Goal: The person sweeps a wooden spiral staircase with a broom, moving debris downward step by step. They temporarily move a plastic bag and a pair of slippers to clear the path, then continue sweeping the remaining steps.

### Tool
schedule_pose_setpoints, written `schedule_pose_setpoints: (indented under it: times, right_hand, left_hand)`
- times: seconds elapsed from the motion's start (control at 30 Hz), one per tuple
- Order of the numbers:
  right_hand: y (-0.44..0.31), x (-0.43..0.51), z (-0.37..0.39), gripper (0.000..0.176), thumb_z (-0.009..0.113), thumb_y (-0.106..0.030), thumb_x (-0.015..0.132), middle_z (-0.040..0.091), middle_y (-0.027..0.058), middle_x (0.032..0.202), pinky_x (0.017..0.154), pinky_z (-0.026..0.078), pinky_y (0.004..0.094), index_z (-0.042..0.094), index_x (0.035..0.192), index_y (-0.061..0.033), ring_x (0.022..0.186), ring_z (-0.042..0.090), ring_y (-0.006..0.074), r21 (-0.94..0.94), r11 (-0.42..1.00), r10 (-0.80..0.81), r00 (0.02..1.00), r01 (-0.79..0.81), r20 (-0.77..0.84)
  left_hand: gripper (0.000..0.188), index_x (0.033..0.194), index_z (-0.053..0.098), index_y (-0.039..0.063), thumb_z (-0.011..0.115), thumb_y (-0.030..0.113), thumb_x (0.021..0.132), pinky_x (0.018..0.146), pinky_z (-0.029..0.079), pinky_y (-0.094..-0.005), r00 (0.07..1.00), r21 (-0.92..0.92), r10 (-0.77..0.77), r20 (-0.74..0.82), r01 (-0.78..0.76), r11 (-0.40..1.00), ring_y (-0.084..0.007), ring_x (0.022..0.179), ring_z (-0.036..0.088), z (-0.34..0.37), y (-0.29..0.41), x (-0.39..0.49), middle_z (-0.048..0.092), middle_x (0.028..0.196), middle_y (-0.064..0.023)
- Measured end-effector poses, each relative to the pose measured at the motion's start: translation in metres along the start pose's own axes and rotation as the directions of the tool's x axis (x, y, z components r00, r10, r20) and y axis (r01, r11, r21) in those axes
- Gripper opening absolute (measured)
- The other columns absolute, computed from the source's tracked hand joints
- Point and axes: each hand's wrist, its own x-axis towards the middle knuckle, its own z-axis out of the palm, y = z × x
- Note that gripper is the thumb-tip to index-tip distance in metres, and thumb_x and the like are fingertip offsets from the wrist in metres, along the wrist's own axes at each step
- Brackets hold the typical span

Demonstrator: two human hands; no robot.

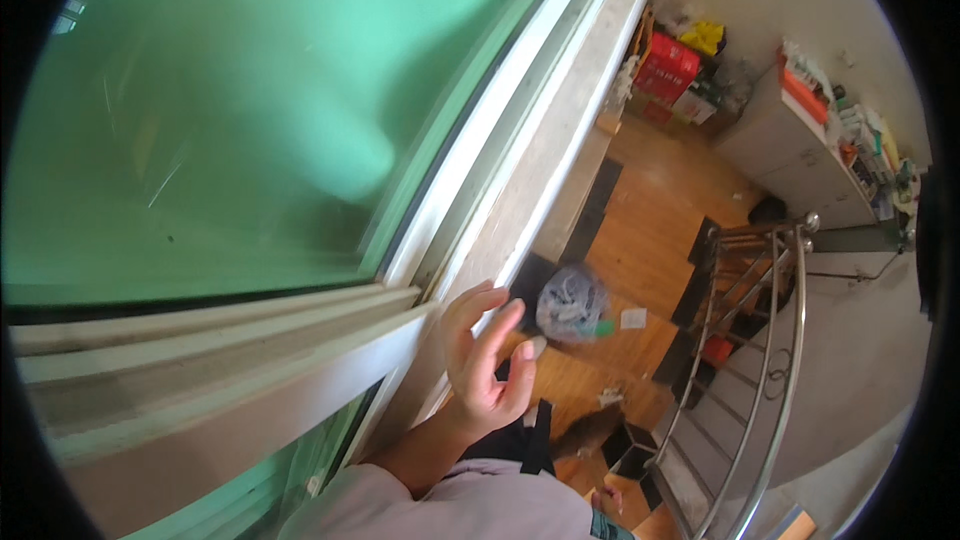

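My left hand (489, 364) is raised beside the pale frame (480, 240) of a window, its fingers bent and apart. I see nothing held in it, though a small pale spot at a fingertip is unclear. Green-tinted glass (225, 127) fills the upper left, and sliding tracks (225, 360) run along its lower edge. Low in the view, my right hand (609, 499) hangs near my body, small and partly hidden; whether it holds anything is unclear. A clear plastic bag (574, 304) with pale contents lies on the floor past my left fingers.
To the right stands a metal railing (796, 330). Behind it, a white cabinet (802, 157) bears piled boxes and papers. A red box (666, 67) sits by the far wall. White paper (633, 318) and an open dark box (628, 450) rest on the wood-patterned floor (637, 240).
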Motion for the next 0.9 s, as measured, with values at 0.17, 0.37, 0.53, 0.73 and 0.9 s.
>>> schedule_pose_setpoints:
  times: [0.17,0.37,0.53,0.73,0.9]
  right_hand:
    - [-0.029,0.023,0.011,0.022,0.070,-0.017,0.074,0.058,0.0053,0.084,0.070,0.047,0.0294,0.060,0.091,-0.0069,0.077,0.055,0.0174,0.152,0.951,0.259,0.963,-0.267,0.074]
    - [-0.043,0.036,0.026,0.020,0.069,-0.018,0.072,0.059,0.0065,0.083,0.070,0.048,0.0325,0.061,0.088,-0.0093,0.078,0.056,0.0206,0.163,0.928,0.324,0.941,-0.336,0.099]
    - [-0.055,0.041,0.041,0.018,0.069,-0.018,0.070,0.060,0.0075,0.082,0.070,0.048,0.0351,0.062,0.085,-0.0112,0.079,0.057,0.0233,0.165,0.930,0.323,0.944,-0.330,0.069]
    - [-0.094,0.051,0.034,0.016,0.069,-0.018,0.067,0.061,0.0087,0.080,0.070,0.048,0.0383,0.063,0.081,-0.0135,0.080,0.058,0.0266,0.007,0.976,0.216,0.973,-0.216,-0.079]
    - [-0.123,0.058,0.027,0.021,0.070,-0.019,0.060,0.063,0.0087,0.077,0.073,0.047,0.0415,0.064,0.079,-0.0164,0.081,0.058,0.0295,-0.096,0.961,0.233,0.948,-0.258,-0.218]
  left_hand:
    - [0.042,0.123,0.048,-0.003,0.058,0.005,0.083,0.101,0.034,-0.0429,0.998,0.008,-0.059,-0.019,0.059,0.998,-0.0333,0.118,0.044,0.005,-0.005,0.003,0.045,0.125,-0.0197]
    - [0.039,0.119,0.051,-0.002,0.058,0.004,0.082,0.101,0.034,-0.0424,0.998,-0.037,-0.057,-0.010,0.057,0.998,-0.0327,0.117,0.045,0.012,-0.001,0.009,0.047,0.123,-0.0188]
    - [0.037,0.117,0.054,-0.003,0.058,0.004,0.081,0.097,0.037,-0.0427,1.000,-0.096,-0.020,-0.003,0.020,0.995,-0.0348,0.113,0.047,0.024,-0.002,0.012,0.050,0.119,-0.0184]
    - [0.047,0.121,0.050,-0.009,0.050,0.027,0.091,0.103,0.034,-0.0430,0.912,-0.612,0.115,0.393,0.167,0.773,-0.0296,0.118,0.048,0.051,0.057,0.011,0.052,0.125,-0.0213]
    - [0.073,0.131,0.043,0.001,0.047,0.059,0.087,0.100,0.033,-0.0462,0.654,-0.759,0.393,0.646,0.605,0.241,-0.0376,0.108,0.052,0.059,0.159,-0.019,0.054,0.118,-0.0210]
